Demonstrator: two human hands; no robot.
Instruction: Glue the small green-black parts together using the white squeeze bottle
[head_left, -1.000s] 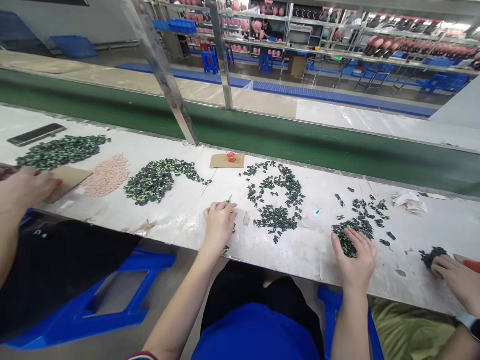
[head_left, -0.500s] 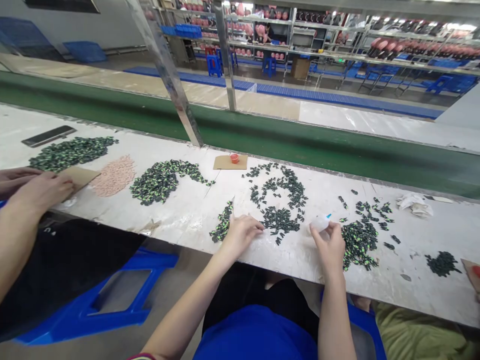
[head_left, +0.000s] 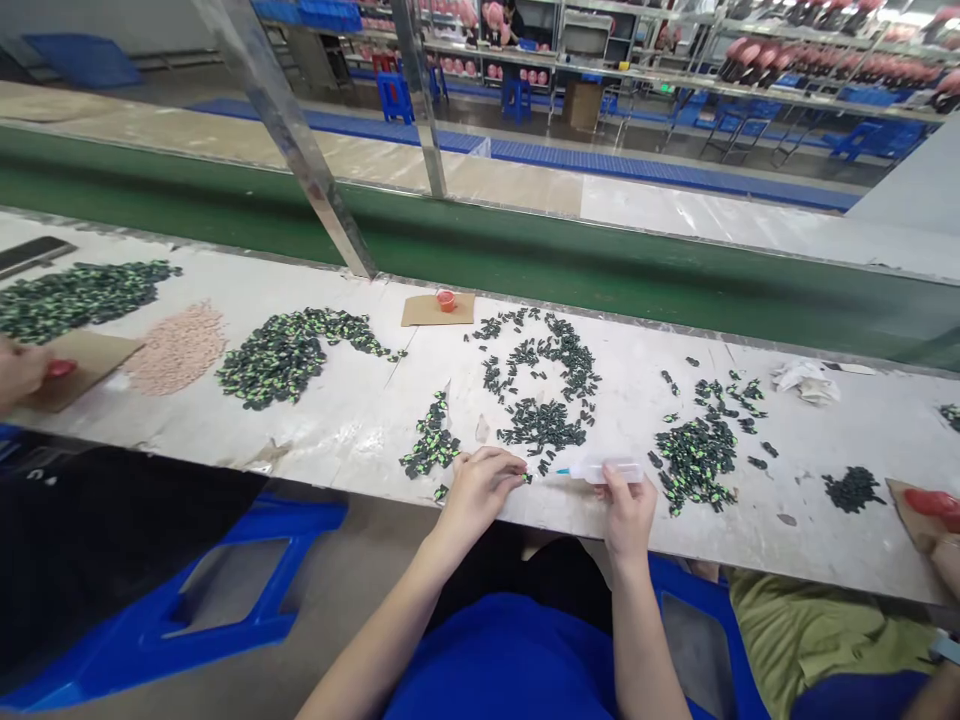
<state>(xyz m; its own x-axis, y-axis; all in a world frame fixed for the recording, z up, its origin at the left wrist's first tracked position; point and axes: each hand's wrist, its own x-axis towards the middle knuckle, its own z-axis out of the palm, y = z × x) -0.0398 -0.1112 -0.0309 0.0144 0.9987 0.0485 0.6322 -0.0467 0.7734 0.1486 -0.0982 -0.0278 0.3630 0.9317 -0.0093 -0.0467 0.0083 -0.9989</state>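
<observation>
My left hand [head_left: 486, 482] pinches a small black-and-green piece [head_left: 526, 479] between thumb and fingertips, low over the table's front edge. In my right hand [head_left: 628, 505] is a clear squeeze bottle [head_left: 606, 470], lying nearly level, its blue needle tip [head_left: 562, 471] directed left at that piece with a gap between them. Beyond my hands spreads a pile of small dark pieces [head_left: 544, 425]. A smaller pile of black-and-green pieces [head_left: 429, 440] lies beside my left hand, and a larger black-and-green pile [head_left: 697, 460] is right of my right hand.
A red cup [head_left: 446, 300] stands on cardboard [head_left: 416, 311] at the back. Leftward are another black-and-green pile [head_left: 277, 360], pink pieces [head_left: 180, 348] and a co-worker's hand [head_left: 21, 370]. A crumpled cloth [head_left: 806, 382] and a small black pile [head_left: 853, 489] lie right. A metal post [head_left: 300, 150] rises behind.
My right hand has turned the bottle from pointing up and right to pointing left, bringing its tip near my left hand. A black-and-green piece now shows at my left fingertips. The view has shifted.
</observation>
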